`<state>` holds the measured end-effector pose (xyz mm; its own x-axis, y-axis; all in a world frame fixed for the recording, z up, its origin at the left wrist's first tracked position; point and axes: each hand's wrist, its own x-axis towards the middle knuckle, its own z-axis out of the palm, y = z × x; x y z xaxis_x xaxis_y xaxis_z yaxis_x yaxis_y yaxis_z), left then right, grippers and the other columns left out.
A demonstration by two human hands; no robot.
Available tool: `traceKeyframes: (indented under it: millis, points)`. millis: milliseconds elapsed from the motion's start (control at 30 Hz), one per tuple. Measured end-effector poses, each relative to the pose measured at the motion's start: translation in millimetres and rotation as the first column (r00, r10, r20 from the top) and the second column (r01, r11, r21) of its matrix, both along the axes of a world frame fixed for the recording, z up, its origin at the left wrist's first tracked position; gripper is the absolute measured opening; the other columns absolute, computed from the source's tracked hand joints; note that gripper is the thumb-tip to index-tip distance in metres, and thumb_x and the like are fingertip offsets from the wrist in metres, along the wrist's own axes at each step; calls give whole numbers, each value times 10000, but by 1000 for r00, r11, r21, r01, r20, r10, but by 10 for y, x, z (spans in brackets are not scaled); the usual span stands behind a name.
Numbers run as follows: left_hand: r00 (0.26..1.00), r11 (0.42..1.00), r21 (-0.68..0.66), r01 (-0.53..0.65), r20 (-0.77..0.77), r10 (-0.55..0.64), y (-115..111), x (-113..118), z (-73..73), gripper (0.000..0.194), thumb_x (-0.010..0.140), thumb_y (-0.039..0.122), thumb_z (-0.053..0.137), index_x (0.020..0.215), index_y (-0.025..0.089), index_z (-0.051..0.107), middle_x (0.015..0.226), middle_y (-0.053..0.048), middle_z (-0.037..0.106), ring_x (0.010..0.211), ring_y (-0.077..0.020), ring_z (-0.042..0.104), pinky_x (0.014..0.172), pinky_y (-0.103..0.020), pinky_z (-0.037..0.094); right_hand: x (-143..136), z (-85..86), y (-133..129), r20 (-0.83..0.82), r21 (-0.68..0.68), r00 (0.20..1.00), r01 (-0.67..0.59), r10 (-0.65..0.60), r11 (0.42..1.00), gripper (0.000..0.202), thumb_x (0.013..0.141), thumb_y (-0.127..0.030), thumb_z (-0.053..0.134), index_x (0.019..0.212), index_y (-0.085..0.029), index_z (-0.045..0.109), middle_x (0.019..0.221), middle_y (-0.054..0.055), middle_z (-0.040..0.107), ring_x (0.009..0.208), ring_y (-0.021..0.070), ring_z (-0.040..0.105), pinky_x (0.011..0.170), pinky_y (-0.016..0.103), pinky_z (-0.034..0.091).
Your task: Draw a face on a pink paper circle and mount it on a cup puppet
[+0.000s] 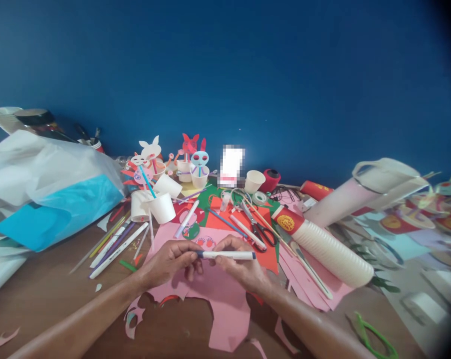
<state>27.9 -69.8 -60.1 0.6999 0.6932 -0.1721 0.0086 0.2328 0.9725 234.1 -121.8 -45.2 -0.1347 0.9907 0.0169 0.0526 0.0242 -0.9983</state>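
Between my hands is a white marker (233,255), held level above a cut sheet of pink paper (231,319). My left hand (176,259) pinches its dark blue cap end, and my right hand (237,259) grips the white barrel with the dark tip pointing right. Just behind my fingers, a small face with red eyes and drawn lashes (205,243) shows in part on the pink paper; my hands hide the rest. Another white marker (187,219) lies behind on the left, and a pale pink-and-white marker (248,232) behind on the right.
Black-handled scissors (265,233) lie behind my right hand. A long stack of paper cups (328,249) rests on the right. Paper animal figures (200,159) stand in cups at the back. Several markers (118,249) and a plastic bag (61,179) are left; green scissors (375,336) lie front right.
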Motion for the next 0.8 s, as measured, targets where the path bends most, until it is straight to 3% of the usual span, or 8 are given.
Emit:
traceKeyframes:
  millis: [400, 567, 700, 800]
  points:
    - [996, 998, 22, 59, -74, -57, -77, -12, -46, 437, 829, 535, 578, 914, 117, 676, 586, -22, 634, 400, -77, 510, 406, -176, 389, -35, -27, -108, 103, 185, 995, -36, 18, 982, 64, 805, -276, 606, 797, -217, 629, 714, 15, 647, 616, 153, 594, 565, 257, 465]
    - [991, 991, 124, 59, -123, -44, -48, 29, -8, 479, 846, 545, 539, 991, 109, 673, 617, -32, 636, 437, -90, 515, 422, -186, 403, 4, 58, -26, 114, 130, 991, -77, 62, 989, 65, 796, -255, 619, 823, -205, 651, 681, 1, 647, 591, 139, 594, 519, 227, 448]
    - [982, 949, 317, -1, -179, 61, 13, -33, 110, 509, 891, 499, 469, 1248, 146, 553, 678, -23, 652, 499, -103, 519, 487, -208, 450, 200, 202, 78, 157, 152, 981, -141, 117, 978, 131, 849, -285, 594, 937, -217, 663, 738, 7, 673, 620, 142, 622, 540, 231, 474]
    - [935, 878, 453, -155, -220, 278, 114, -182, 232, 391, 899, 425, 465, 1128, 151, 622, 689, -22, 653, 538, -112, 529, 526, -215, 458, 394, 322, 153, 387, 322, 919, -213, 77, 922, 191, 885, -259, 548, 1037, -245, 663, 960, 50, 696, 857, 193, 653, 759, 316, 505]
